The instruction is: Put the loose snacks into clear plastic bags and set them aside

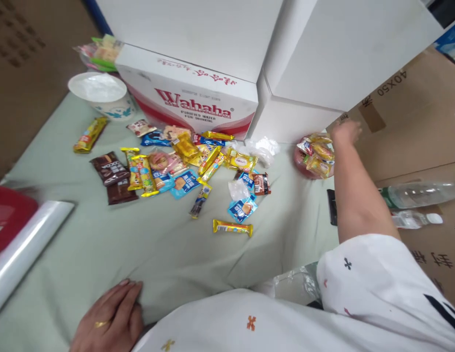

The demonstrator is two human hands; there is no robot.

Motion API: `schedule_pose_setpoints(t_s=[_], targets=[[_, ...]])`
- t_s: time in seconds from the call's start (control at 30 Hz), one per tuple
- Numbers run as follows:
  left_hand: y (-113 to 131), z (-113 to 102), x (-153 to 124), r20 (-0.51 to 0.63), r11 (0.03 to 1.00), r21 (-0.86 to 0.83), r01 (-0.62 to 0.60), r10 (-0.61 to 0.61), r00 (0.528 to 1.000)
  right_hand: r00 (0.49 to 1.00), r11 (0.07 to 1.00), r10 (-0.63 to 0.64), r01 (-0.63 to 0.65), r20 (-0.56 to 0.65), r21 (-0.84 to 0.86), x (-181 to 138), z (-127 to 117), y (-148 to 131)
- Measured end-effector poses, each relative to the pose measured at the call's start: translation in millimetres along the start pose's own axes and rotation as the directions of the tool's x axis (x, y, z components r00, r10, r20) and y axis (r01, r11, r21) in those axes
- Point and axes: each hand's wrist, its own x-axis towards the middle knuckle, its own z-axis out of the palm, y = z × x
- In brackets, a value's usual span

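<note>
My left hand lies flat on the pale green cloth at the near edge, fingers stretched out, holding nothing. My right arm reaches far right, and my right hand hovers over a red bowl piled with wrapped snacks. Its fingers are blurred and I cannot see whether they hold anything. Several loose snack packets lie scattered across the middle of the cloth, among them a yellow bar and a brown chocolate packet.
A white Wahaha carton and white boxes stand at the back. A white cup sits at the far left. A clear film roll and a red object are at the left edge. Plastic bottles lie on cardboard at the right.
</note>
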Motion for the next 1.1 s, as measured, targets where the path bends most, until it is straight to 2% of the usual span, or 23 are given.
schedule_pose_setpoints(t_s=[0.07, 0.17, 0.23, 0.3, 0.37, 0.47, 0.53, 0.63, 0.67, 0.7, 0.73, 0.8, 0.83, 0.9, 0.93, 1.0, 1.03, 1.1], targets=[[0, 0, -2, -0.022, 0.998, 0.053, -0.018, 0.019, 1.0, 0.999, 0.995, -0.024, 0.022, 0.027, 0.1, -16, -8, -17], [-4, 1, -4, -0.045, 0.985, 0.112, -0.128, 0.134, 0.99, 0.974, 0.908, -0.193, 0.132, 0.118, 0.397, -57, -2, -52], [-6, 1, -3, -0.045, 0.972, 0.13, -0.194, 0.202, 0.978, 0.948, 0.856, -0.239, 0.104, 0.209, 0.507, -87, 7, -78], [-5, -2, -1, -0.043, 0.974, 0.111, -0.197, 0.203, 0.978, 0.926, 0.861, -0.211, 0.025, 0.312, 0.509, -115, 13, -101], [-1, -6, -1, -0.067, 0.99, 0.047, -0.133, 0.136, 0.988, 0.932, 0.871, -0.179, 0.0, 0.316, 0.492, -141, 10, -119], [9, -14, -2, -0.155, 0.998, -0.057, 0.038, -0.046, 0.987, 0.946, 0.834, -0.248, 0.101, 0.207, 0.542, -187, -8, -136], [16, -19, -2, -0.2, 0.985, -0.114, 0.128, -0.149, 0.968, 0.9, 0.801, -0.37, 0.182, 0.233, 0.57, -221, -19, -144], [26, -26, 8, -0.215, 0.961, -0.227, 0.157, -0.207, 0.954, 0.78, 0.803, -0.487, 0.223, 0.393, 0.553, -264, -24, -150], [31, -27, 14, -0.199, 0.948, -0.276, 0.16, -0.219, 0.955, 0.765, 0.796, -0.496, 0.213, 0.411, 0.566, -274, -23, -150], [36, -28, 22, -0.161, 0.927, -0.333, 0.173, -0.237, 0.958, 0.773, 0.772, -0.498, 0.189, 0.393, 0.607, -283, -23, -150], [42, -28, 32, -0.099, 0.893, -0.399, 0.209, -0.268, 0.958, 0.8, 0.723, -0.492, 0.155, 0.344, 0.673, -291, -24, -149], [58, -25, 54, 0.101, 0.765, -0.546, 0.342, -0.346, 0.933, 0.858, 0.547, -0.466, 0.086, 0.218, 0.832, -308, -30, -148], [66, -22, 67, 0.224, 0.655, -0.612, 0.443, -0.394, 0.891, 0.87, 0.447, -0.459, 0.053, 0.178, 0.893, -317, -35, -148], [83, -14, 91, 0.442, 0.391, -0.691, 0.608, -0.437, 0.783, 0.859, 0.291, -0.491, 0.008, 0.142, 0.957, -336, -50, -149], [91, -9, 102, 0.513, 0.264, -0.721, 0.64, -0.418, 0.75, 0.839, 0.247, -0.53, 0.01, 0.126, 0.969, -345, -57, -150], [103, 0, 120, 0.639, 0.042, -0.733, 0.679, -0.3, 0.709, 0.791, 0.207, -0.606, 0.057, 0.082, 0.977, -361, -71, -151], [107, 4, 126, 0.677, -0.009, -0.72, 0.694, -0.231, 0.699, 0.773, 0.199, -0.631, 0.083, 0.063, 0.977, -367, -76, -151], [112, 9, 131, 0.701, -0.042, -0.71, 0.703, -0.136, 0.7, 0.765, 0.183, -0.642, 0.094, 0.047, 0.979, -375, -83, -150]])
